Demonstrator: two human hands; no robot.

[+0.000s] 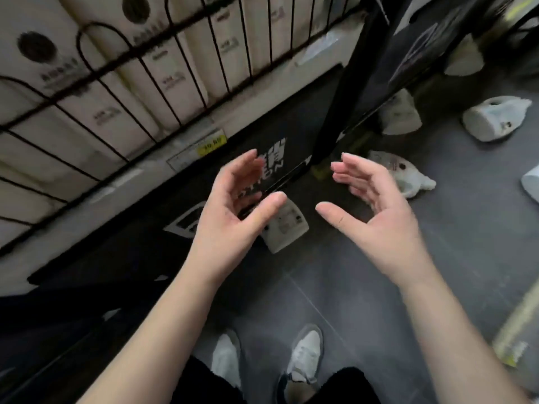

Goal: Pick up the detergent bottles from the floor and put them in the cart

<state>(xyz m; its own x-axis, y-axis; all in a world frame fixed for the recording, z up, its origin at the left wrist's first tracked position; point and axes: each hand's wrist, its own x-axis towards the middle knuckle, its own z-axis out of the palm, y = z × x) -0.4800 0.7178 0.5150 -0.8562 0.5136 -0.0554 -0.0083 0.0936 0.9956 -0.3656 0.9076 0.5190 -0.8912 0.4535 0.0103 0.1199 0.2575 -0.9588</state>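
Head camera, the only view I have: both arms reach out in front of me over a dark grey tiled floor (335, 301). My left hand (233, 205) and right hand (376, 208) face each other palm to palm, fingers loosely curved and spread, and neither one holds anything.

The nearest detergent bottle (287, 225) lies on its side on the floor just below my left thumb. Its broad flat end is turned toward me, and its long axis runs away from me toward the shelf. The far end is hidden behind the thumb.

A second bottle (408, 176) lies on its side beyond my right fingers, its long axis slanting from upper left to lower right. It is too blurred for me to tell which end carries the cap.

A third bottle (493, 118) lies further off to the right, well apart from my hands. Its round base faces lower left and its narrower end points right. A fourth bottle (399, 112) sits against the foot of the black upright post (335, 112).

At upper left, a shelf behind a black wire guard (116, 71) holds rows of white containers (189, 59), with a yellow price tag (211, 145) on its edge. My two white shoes (306, 351) show at the bottom.
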